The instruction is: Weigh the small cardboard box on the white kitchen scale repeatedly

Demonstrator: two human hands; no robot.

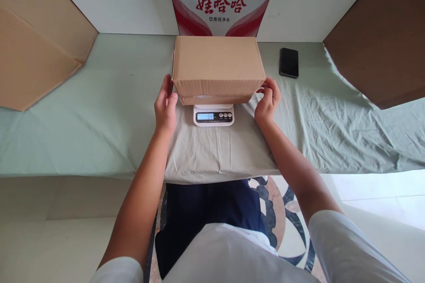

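A closed brown cardboard box (219, 59) rests on a small white digital kitchen scale (214, 122), hiding most of its platform. The scale's lit display seems to read 54, with several round buttons to its right. At the box's left front corner is my left hand (166, 107), fingers along the side and thumb toward the front. My right hand (268, 99) grips the right front corner with curled fingers, their tips partly hidden by the box. Clear tape shows along the lower front edge.
Behind stands a white and red carton (222, 2) with Chinese lettering. A black phone (288, 63) lies at the back right. Large cardboard panels (40, 44) flank the table on both sides. A wrinkled pale green cloth (109, 97) covers the tabletop.
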